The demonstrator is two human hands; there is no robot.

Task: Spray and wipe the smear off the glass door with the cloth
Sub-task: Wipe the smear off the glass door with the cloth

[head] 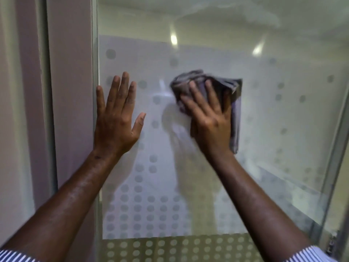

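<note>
Grey cloth (pixel 209 95) pressed to the glass door (pixel 283 120) at centre frame, mid-wipe.

The right hand (pixel 209 118) lies flat on the bunched cloth, fingers spread across it and pinning it against the pane, with one edge hanging down at the right of the wrist. The left hand (pixel 117 118) rests open on the glass at centre left, fingers pressed close together and thumb out, just beside the door's left edge (pixel 95 110). No smear can be made out clearly among the frosted dots (pixel 139 197) and reflections, and no spray bottle is in view. The risks, as I judge them: the loose hanging edge could drag and streak the glass, and the bare left palm may leave a fresh print to wipe.
</note>
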